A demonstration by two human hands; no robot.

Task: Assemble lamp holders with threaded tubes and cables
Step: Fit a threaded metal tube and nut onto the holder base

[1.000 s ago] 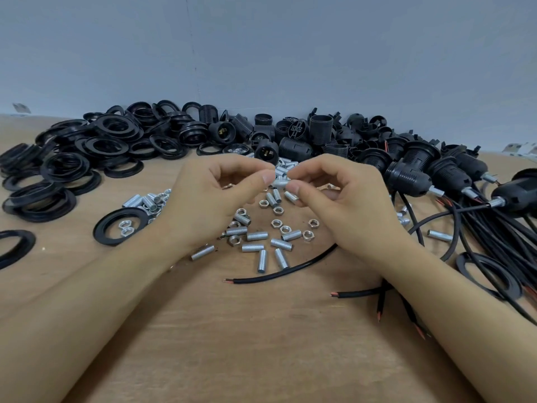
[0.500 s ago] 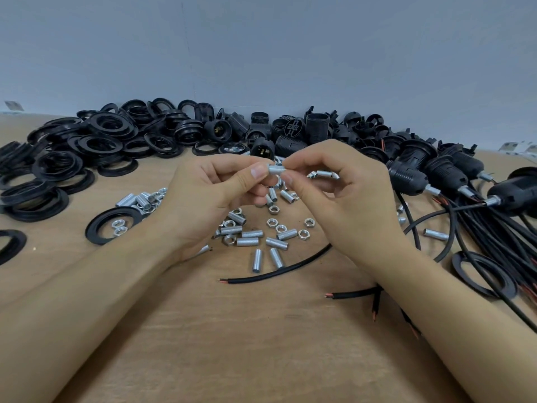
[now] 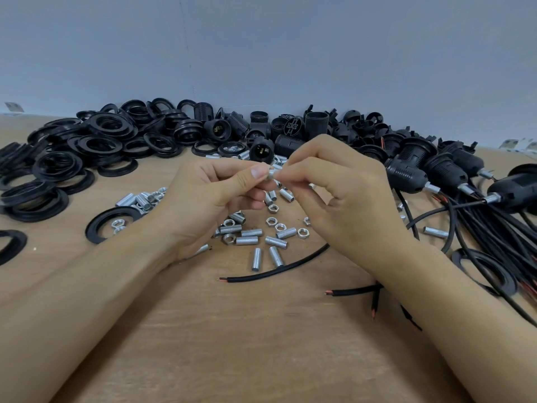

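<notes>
A short silver threaded tube [image 3: 273,173] is held in the air above the table's middle. My left hand [image 3: 215,205] pinches its left end between thumb and fingers. My right hand [image 3: 343,196] pinches its right end with curled fingers; whether a nut sits on the tube is hidden by the fingertips. Below the hands lie several loose threaded tubes [image 3: 250,240] and hex nuts [image 3: 271,221]. A black cable [image 3: 279,270] with bared copper ends runs across the wood. Loose black lamp holders [image 3: 261,149] stand behind the hands.
A heap of black rings [image 3: 87,146] fills the back left, with one ring [image 3: 109,223] holding nuts nearer me. Assembled holders with tubes and cables [image 3: 436,170] lie at the right, their cables [image 3: 499,239] trailing toward me. A grey wall stands behind the wooden table [image 3: 261,344].
Both hands have lifted from just above the loose parts, bringing the threaded tube up between their fingertips. The view has tilted slightly, so the parts appear lower.
</notes>
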